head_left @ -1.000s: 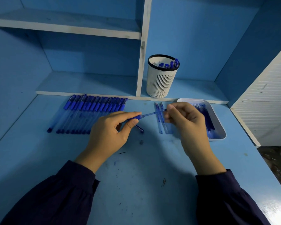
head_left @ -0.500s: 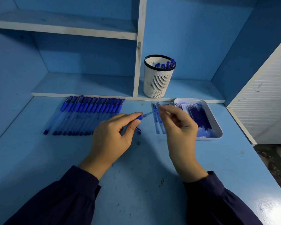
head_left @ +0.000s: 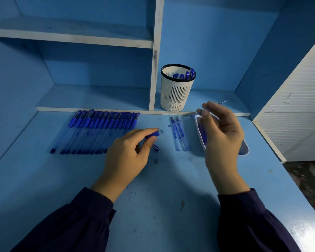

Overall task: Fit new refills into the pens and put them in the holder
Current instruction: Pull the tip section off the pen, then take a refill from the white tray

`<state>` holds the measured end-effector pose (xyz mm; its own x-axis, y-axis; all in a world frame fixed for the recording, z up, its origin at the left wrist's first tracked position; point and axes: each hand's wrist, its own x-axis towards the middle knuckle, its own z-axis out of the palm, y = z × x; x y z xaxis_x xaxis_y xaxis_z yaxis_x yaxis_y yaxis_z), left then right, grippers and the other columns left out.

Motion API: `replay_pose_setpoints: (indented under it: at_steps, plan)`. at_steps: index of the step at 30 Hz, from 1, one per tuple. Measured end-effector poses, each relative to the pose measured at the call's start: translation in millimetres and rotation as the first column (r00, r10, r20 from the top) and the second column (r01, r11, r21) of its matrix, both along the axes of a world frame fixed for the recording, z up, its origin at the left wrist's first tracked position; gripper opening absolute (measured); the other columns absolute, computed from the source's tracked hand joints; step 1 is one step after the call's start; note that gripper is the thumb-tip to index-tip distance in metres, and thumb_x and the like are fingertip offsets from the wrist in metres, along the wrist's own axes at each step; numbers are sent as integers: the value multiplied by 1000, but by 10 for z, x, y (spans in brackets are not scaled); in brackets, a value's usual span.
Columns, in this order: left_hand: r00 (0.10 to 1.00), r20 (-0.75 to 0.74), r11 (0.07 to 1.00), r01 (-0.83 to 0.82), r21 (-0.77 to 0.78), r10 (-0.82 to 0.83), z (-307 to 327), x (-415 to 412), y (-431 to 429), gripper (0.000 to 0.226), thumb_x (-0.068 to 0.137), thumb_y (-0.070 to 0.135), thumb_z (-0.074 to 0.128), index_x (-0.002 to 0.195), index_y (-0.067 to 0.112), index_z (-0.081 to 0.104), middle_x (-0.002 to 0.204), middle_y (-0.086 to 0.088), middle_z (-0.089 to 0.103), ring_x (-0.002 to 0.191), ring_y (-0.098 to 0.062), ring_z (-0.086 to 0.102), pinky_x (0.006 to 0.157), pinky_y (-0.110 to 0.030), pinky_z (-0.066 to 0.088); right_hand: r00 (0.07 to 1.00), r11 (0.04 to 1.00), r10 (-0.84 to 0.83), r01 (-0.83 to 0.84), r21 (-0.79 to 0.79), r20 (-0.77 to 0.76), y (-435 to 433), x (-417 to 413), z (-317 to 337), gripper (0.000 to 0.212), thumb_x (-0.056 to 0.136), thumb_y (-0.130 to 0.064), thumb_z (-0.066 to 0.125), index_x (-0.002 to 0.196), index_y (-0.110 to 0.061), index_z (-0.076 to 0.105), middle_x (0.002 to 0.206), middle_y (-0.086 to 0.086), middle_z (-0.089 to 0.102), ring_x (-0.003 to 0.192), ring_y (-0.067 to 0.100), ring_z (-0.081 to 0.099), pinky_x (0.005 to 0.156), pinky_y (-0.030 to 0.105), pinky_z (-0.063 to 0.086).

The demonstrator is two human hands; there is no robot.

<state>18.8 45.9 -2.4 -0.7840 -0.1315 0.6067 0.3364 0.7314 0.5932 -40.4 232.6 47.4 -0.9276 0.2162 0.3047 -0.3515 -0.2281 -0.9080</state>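
Plainly, no writing can be read: the marks on the clear barrels are too blurred to make out. Half a second ago the two hands met over the middle of the surface [head_left: 153,197], joined by one pen; now they are apart. The refill [head_left: 180,120] is out of the barrel, and the right hand [head_left: 220,139] has lifted it toward the back right, above the near end of the white tray [head_left: 245,150]. That hand pinches the thin refill between thumb and fingertips, the other fingers loosely curled, and the refill slants up to the right. The left hand [head_left: 127,157] has stayed near the middle and grips the pen [head_left: 153,134] by its blue grip between thumb and forefinger, the open clear end pointing right.

Three loose refills [head_left: 178,135] lie side by side on the surface between the hands. A row of pens [head_left: 96,131] lies along the back left. The holder [head_left: 176,99] stands on the low shelf [head_left: 98,99] behind the back edge, with several capped pens [head_left: 186,74] leaning inside it.
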Motion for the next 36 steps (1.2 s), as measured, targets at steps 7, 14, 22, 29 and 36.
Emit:
replay_pose_setpoints:
  at_steps: [7, 14, 22, 29, 36]
  plan:
    - [994, -67, 996, -90, 29, 92, -14, -50, -37, 30, 99, 27, 54, 123, 14, 66, 99, 6, 59, 72, -13, 56, 64, -29, 50, 919, 838, 316, -386, 386, 234, 37, -424, 16, 27, 87, 2, 64, 107, -15, 70, 91, 6, 74, 73, 9, 65, 72, 23, 52]
    - [985, -101, 987, -132, 90, 140, -36, -69, -82, 27, 98, 21, 58, 122, 9, 65, 102, 4, 66, 87, -9, 62, 75, -23, 53, 952, 415, 187, -299, 859, 242, -313, -719, -96, 22, 83, -9, 71, 104, -15, 75, 84, -2, 68, 68, 14, 64, 54, -1, 41]
    - [984, -110, 989, -134, 56, 139, -79, -100, -55, 24, 96, 19, 62, 117, 8, 68, 100, 10, 64, 89, -4, 61, 79, -13, 50, 984, 260, 121, -156, 953, 128, -481, -699, -224, 19, 85, -10, 66, 103, -9, 73, 100, 11, 70, 81, 19, 60, 66, 10, 33]
    - [989, -97, 993, -110, 46, 114, -86, -78, -43, 24, 96, 22, 62, 117, 11, 69, 98, 7, 68, 87, -11, 65, 76, -29, 56, 997, 306, 81, -38, 951, 13, -206, -631, -69, 19, 86, -5, 61, 101, -5, 73, 93, 15, 71, 81, 28, 66, 69, 11, 38]
    - [993, -96, 998, -61, 30, 64, -87, -66, -1, 23, 96, 21, 63, 115, 10, 70, 96, 12, 65, 84, -10, 62, 79, -17, 50, 985, 345, -104, -95, 934, 139, 510, -632, 44, 16, 84, -9, 64, 95, -14, 75, 83, 1, 70, 66, 17, 60, 59, 11, 41]
